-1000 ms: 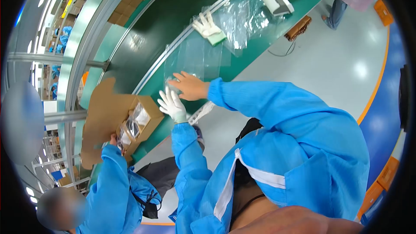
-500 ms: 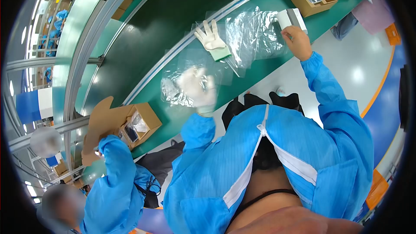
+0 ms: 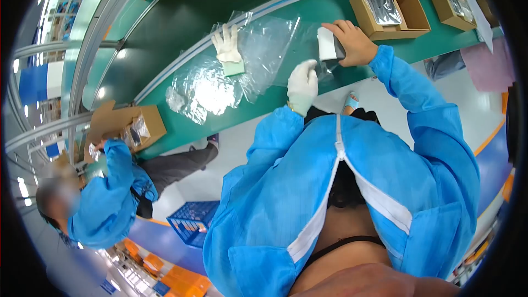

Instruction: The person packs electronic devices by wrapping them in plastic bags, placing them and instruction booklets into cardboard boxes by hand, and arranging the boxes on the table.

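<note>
My right hand point(image 3: 355, 43), bare, grips a small white box with a grey side point(image 3: 326, 44), fingers over its far end and thumb along the near side. Just left of it, my left hand point(image 3: 303, 83) wears a white glove and has its fingers curled closed at the edge of a clear plastic bag point(image 3: 325, 71). The bag lies about the box; how far the box sits inside it I cannot tell. Farther left, an unworn white glove point(image 3: 226, 45) lies over a pale green pad point(image 3: 234, 68) on a spread of clear plastic bags point(image 3: 209, 91).
An open cardboard box point(image 3: 415, 14) holding a wrapped dark device point(image 3: 384, 9) stands right of my hand, with another carton point(image 3: 448, 5) beyond. A co-worker in blue point(image 3: 104, 209) works at a carton point(image 3: 151, 124) on the left. A blue crate point(image 3: 192, 223) is on the floor.
My left hand has moved right, from over the loose bags to beside the white box. My right hand now wraps farther around the box. The view has shifted.
</note>
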### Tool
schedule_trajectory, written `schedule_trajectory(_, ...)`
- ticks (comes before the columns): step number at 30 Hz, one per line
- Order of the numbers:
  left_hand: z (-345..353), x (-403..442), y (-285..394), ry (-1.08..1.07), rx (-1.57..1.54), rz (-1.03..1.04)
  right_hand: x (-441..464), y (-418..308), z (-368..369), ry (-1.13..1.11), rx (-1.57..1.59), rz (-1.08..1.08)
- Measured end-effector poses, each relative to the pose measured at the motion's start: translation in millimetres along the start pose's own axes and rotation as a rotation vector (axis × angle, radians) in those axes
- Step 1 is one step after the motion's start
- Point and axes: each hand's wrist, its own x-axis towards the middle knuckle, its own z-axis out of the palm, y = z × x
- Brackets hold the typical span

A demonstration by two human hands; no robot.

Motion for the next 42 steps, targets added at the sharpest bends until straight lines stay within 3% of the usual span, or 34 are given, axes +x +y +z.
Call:
schedule_trajectory(1,13,2,1,0.005,0.017,-0.023,-7,5,0,0.053,0.113,0.010)
schedule_trajectory(3,31,20,7,0.051,-0.057,-0.427,-23,16,-2,0.176,0.307,0.020)
schedule_trajectory(4,39,27,13,0.069,-0.051,-0.430,-31,21,-4,0.173,0.312,0.001)
schedule_trajectory(6,50,36,29,-0.052,0.413,-0.550,-49,24,-2,0.259,0.426,0.001)
schedule_trajectory(8,59,41,29,-0.049,0.458,-0.562,-60,25,2,0.268,0.381,-0.045)
schedule_trajectory(10,63,41,25,-0.158,0.669,-0.438,-65,24,5,0.260,0.360,-0.017)
schedule_trajectory(12,65,44,12,-0.108,0.685,-0.382,-64,25,6,0.239,0.381,-0.034)
schedule_trajectory(14,58,50,5,-0.214,0.582,-0.335,-64,22,6,0.257,0.361,-0.012)
schedule_trajectory(16,47,54,6,-0.187,0.482,-0.348,-67,20,5,0.250,0.352,-0.005)
schedule_trajectory(19,29,68,-6,-0.251,-0.104,-0.672,-70,20,2,0.264,0.378,0.138)
schedule_trajectory(20,26,68,-8,-0.242,-0.106,-0.671,-71,23,0,0.262,0.376,0.129)
schedule_trajectory(23,20,68,-17,-0.261,-0.304,-0.646,-65,22,-15,0.454,0.835,0.117)
schedule_trajectory(26,21,69,-16,-0.308,-0.313,-0.629,-48,5,-48,0.522,0.935,0.081)
schedule_trajectory(28,21,69,-13,-0.328,-0.411,-0.625,-35,0,-55,0.524,0.618,-0.039)
schedule_trajectory(33,14,66,-29,-0.190,-0.289,-0.461,-9,-13,-5,0.452,0.599,-0.147)
schedule_trajectory(36,6,58,-32,-0.025,-0.224,-0.396,-13,-7,8,0.435,0.239,0.032)
schedule_trajectory(38,3,52,-18,-0.038,-0.648,-0.527,-14,-4,4,0.378,0.076,0.109)
schedule_trajectory(42,-3,54,-39,0.025,-0.672,-0.560,1,0,8,0.247,-0.022,0.180)
